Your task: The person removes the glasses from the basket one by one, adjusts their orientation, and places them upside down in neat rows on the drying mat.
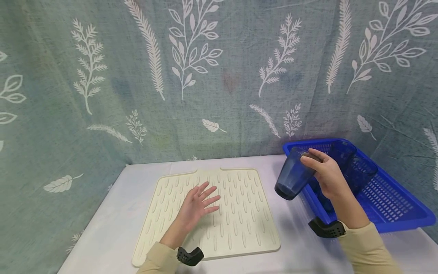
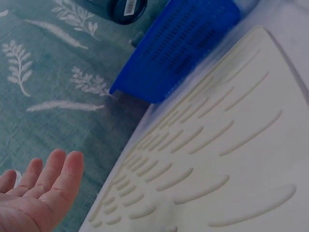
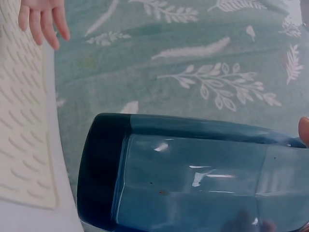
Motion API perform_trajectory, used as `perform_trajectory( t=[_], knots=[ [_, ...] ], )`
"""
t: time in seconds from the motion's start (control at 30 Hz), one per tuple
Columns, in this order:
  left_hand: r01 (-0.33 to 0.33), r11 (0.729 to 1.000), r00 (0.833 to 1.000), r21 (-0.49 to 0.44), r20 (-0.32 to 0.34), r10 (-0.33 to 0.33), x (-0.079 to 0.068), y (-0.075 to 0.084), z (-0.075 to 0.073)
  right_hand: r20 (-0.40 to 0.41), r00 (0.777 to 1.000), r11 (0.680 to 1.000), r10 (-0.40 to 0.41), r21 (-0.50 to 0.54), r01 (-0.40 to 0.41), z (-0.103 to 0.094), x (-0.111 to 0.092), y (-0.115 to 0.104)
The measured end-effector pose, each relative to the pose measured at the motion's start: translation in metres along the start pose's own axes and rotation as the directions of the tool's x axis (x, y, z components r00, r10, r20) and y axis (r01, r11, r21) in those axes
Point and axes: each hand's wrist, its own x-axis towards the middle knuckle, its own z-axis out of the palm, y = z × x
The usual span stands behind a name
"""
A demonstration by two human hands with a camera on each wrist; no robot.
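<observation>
My right hand (image 1: 326, 171) grips a dark blue translucent tumbler (image 1: 293, 176) near its rim, holding it tilted in the air at the left side of the blue basket. In the right wrist view the tumbler (image 3: 193, 174) lies across the picture, thick base to the left. My left hand (image 1: 196, 203) hovers over the cream drying mat (image 1: 246, 213) with its fingers spread and nothing in them. From the left wrist view, the same hand's fingers (image 2: 63, 179) look straight. Ridges cover the mat, which lies flat on the white table.
A blue perforated basket (image 1: 397, 205) stands on the right of the table. Inside it are more dark blue glasses (image 1: 361, 173), partly hidden by my right hand and forearm. A grey-green leaf-patterned curtain (image 1: 232, 76) hangs behind the white table (image 1: 113, 213).
</observation>
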Motion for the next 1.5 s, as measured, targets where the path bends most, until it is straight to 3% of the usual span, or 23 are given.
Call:
perform_trajectory(
  t=[0.77,1.17,1.5],
  knots=[
    [-0.006,0.999,1.0,0.041,0.03,0.005,0.008,-0.011,0.011,0.056,0.998,0.995,0.025,0.095,-0.03,0.054,0.006,0.015],
    [0.003,0.997,1.0,0.078,0.021,-0.004,0.01,-0.013,0.018,0.074,0.996,0.996,0.042,0.079,-0.048,0.078,0.012,0.02],
    [0.011,0.996,0.999,0.089,0.038,-0.015,0.015,-0.016,0.022,0.092,0.994,0.99,0.05,0.123,-0.061,0.097,0.017,0.021]
  ],
)
